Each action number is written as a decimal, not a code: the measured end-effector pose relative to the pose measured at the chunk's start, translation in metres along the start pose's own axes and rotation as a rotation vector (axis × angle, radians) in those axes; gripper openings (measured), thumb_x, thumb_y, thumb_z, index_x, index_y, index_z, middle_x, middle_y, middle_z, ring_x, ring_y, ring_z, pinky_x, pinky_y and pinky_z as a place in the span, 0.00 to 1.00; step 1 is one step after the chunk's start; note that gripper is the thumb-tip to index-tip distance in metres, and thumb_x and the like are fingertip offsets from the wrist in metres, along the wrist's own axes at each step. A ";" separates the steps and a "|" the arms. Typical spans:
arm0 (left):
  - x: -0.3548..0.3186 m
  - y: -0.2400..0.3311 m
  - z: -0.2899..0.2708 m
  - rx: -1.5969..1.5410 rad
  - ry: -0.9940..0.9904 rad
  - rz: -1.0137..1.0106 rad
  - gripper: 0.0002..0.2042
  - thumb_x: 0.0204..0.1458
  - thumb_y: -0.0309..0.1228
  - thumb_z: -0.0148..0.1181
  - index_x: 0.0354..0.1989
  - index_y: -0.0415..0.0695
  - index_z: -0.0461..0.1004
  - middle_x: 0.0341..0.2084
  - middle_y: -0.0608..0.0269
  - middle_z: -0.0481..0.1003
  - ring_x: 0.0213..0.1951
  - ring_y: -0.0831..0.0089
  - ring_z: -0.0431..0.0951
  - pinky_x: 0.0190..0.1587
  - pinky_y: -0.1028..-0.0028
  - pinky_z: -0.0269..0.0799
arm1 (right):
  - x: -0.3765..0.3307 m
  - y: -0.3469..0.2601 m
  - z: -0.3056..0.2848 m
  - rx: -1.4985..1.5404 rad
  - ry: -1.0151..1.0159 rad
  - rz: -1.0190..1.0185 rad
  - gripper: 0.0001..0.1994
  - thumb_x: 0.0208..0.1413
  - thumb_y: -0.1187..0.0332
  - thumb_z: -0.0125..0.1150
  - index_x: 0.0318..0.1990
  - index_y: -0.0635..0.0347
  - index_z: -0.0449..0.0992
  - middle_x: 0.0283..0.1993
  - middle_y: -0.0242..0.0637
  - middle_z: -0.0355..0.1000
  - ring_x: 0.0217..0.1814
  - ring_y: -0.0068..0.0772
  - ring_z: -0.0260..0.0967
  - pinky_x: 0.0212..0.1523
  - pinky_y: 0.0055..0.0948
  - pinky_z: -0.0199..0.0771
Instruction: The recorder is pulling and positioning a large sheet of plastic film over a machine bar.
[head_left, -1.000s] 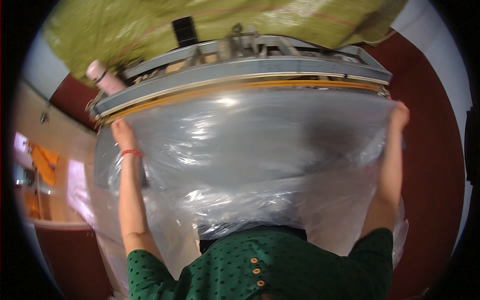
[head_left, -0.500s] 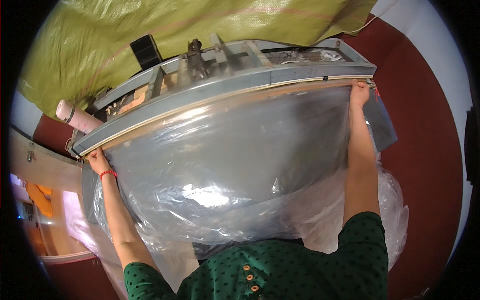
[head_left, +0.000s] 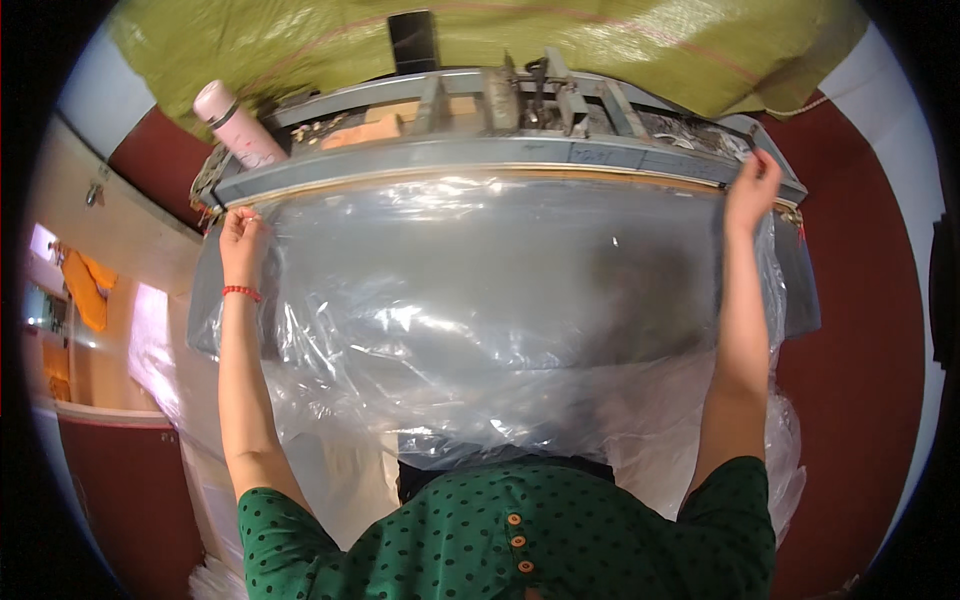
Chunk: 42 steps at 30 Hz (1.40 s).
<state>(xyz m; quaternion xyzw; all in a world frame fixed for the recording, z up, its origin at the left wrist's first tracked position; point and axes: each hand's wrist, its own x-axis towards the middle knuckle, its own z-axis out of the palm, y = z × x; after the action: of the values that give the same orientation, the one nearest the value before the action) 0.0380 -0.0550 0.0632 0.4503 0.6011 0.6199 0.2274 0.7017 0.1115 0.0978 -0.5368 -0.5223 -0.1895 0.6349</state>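
Observation:
A clear plastic sheet (head_left: 450,290) spreads over a grey flat surface below a long grey metal bar (head_left: 450,153), its far edge along the strip on the bar's near side. My left hand (head_left: 242,243) is closed at the sheet's far left corner, fingertips pinched on the plastic just below the bar. At the bar's right end, my right hand (head_left: 752,195) is raised over the bar's edge; its fingers point up, a little apart, and seem to hold nothing. Loose folds of plastic hang toward my body.
Behind the bar is a metal frame (head_left: 430,105) with compartments holding scraps and a clamp-like part (head_left: 538,90). A pink bottle (head_left: 240,125) leans at its left end. A black phone (head_left: 413,42) rests on the yellow-green tarp (head_left: 620,40). An open cabinet (head_left: 110,300) stands at left.
My view has turned, so the bar looks more level. My right hand has come off the sheet's edge and risen onto the bar; my left stays at the left corner.

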 end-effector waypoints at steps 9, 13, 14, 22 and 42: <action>-0.068 0.060 -0.059 0.044 0.154 0.183 0.05 0.49 0.24 0.52 0.33 0.43 0.64 0.26 0.71 0.66 0.31 0.84 0.66 0.36 0.84 0.60 | -0.116 -0.220 0.020 0.587 -1.179 -0.226 0.08 0.46 0.66 0.58 0.25 0.62 0.70 0.26 0.34 0.66 0.31 0.25 0.63 0.34 0.23 0.62; -0.091 0.020 -0.127 0.684 0.045 -0.174 0.15 0.51 0.34 0.49 0.43 0.38 0.67 0.44 0.59 0.68 0.49 0.68 0.66 0.51 0.74 0.58 | -0.112 -0.165 -0.010 0.462 -1.254 0.170 0.08 0.44 0.67 0.60 0.24 0.62 0.71 0.21 0.27 0.67 0.26 0.18 0.61 0.28 0.21 0.63; -0.100 0.008 -0.132 0.685 0.052 -0.180 0.15 0.51 0.34 0.49 0.43 0.38 0.67 0.44 0.59 0.68 0.49 0.68 0.66 0.51 0.74 0.58 | -0.106 -0.128 -0.020 0.395 -1.084 0.192 0.08 0.43 0.66 0.61 0.25 0.62 0.73 0.22 0.29 0.68 0.25 0.18 0.61 0.29 0.20 0.63; -0.182 0.037 -0.063 0.355 -0.058 0.064 0.17 0.49 0.30 0.47 0.49 0.39 0.64 0.50 0.54 0.63 0.54 0.63 0.60 0.55 0.71 0.53 | -0.042 0.110 -0.169 -0.286 -0.651 0.173 0.13 0.48 0.60 0.56 0.28 0.63 0.73 0.20 0.38 0.68 0.23 0.26 0.61 0.27 0.27 0.62; -0.176 0.083 0.056 -0.020 -0.497 -0.471 0.04 0.46 0.27 0.57 0.28 0.42 0.70 0.30 0.70 0.70 0.32 0.83 0.67 0.38 0.82 0.61 | -0.037 0.124 -0.197 -0.420 -0.601 0.212 0.15 0.49 0.56 0.54 0.28 0.62 0.72 0.19 0.42 0.65 0.21 0.30 0.57 0.26 0.28 0.60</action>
<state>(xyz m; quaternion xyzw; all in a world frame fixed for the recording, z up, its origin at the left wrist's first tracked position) 0.1926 -0.1841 0.0846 0.4341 0.6085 0.4274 0.5085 0.8776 -0.0300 0.0298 -0.7380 -0.5766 -0.0597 0.3453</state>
